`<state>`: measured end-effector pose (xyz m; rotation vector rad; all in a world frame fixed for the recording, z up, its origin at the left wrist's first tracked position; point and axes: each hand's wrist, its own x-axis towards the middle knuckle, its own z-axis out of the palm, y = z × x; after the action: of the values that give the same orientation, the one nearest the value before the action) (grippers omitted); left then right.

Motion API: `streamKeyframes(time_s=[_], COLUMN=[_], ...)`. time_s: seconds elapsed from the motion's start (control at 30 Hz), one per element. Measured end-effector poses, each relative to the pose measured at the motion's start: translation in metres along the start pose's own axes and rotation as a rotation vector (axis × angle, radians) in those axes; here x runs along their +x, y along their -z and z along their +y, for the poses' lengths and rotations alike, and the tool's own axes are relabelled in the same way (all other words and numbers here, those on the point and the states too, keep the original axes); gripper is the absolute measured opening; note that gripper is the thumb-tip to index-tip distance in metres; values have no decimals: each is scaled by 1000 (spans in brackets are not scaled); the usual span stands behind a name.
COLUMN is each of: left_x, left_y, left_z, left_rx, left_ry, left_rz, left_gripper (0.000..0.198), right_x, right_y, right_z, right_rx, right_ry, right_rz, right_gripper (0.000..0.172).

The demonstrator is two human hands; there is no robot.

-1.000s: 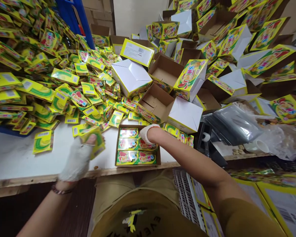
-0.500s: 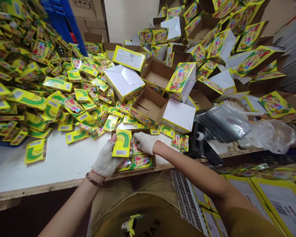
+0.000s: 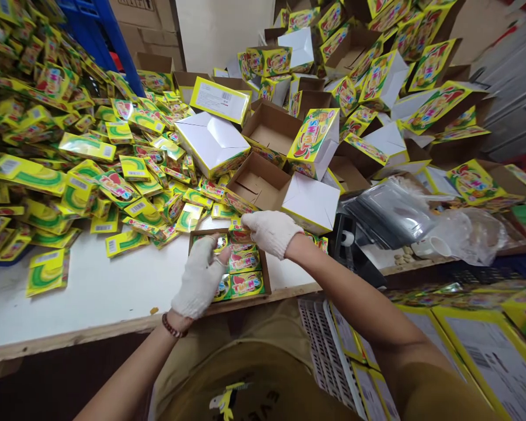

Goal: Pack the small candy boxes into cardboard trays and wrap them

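A shallow brown carton (image 3: 265,279) stands at the near edge of the white table (image 3: 92,292), filled with yellow-green snack packets (image 3: 245,285). My left hand (image 3: 200,276), in a white glove, lies over the carton's left half, its fingers curled down on a packet inside. My right hand (image 3: 270,231), also gloved, reaches over the carton's far edge, its fingers pinched on a packet (image 3: 239,229) there. A big heap of the same loose packets (image 3: 92,158) covers the table's left and far side.
Several empty open cartons (image 3: 258,184) and white-bottomed boxes (image 3: 210,140) pile up behind and to the right. A black tape dispenser (image 3: 355,245) and clear plastic bags (image 3: 421,216) lie at the right. Flat printed sheets (image 3: 486,351) are stacked low on the right. A blue crate (image 3: 100,35) stands far left.
My left hand brought a packet from the loose heap over to the carton and lowered it inside. My right hand shifted from the carton's middle to its far edge.
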<state>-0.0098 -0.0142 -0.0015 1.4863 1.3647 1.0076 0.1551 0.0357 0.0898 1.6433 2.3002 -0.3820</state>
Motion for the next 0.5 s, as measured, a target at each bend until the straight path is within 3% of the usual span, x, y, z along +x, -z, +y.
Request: streamKeyframes(time_s=[0.1, 0.17, 0.27, 0.37, 0.5], left_x=[-12, -19, -24, -19, 3], left_y=[9, 11, 10, 6, -10], left_z=[-16, -21, -21, -16, -9], left_rx=[664, 884, 1005, 1033, 966], left_ry=[-279, -352, -340, -295, -399], left_rz=[-180, -310, -352, -333, -235], left_gripper=[17, 16, 19, 20, 20], right_x=[19, 30, 40, 40, 25], right_y=[-10, -19, -31, -40, -51], right_z=[-3, -12, -20, -11, 20], right_rx=[-75, -79, -47, 9, 164], right_ry=[-20, -8, 10, 67, 42], right_rz=[-123, -133, -137, -99, 265], right_gripper=[32, 33, 33, 31, 33])
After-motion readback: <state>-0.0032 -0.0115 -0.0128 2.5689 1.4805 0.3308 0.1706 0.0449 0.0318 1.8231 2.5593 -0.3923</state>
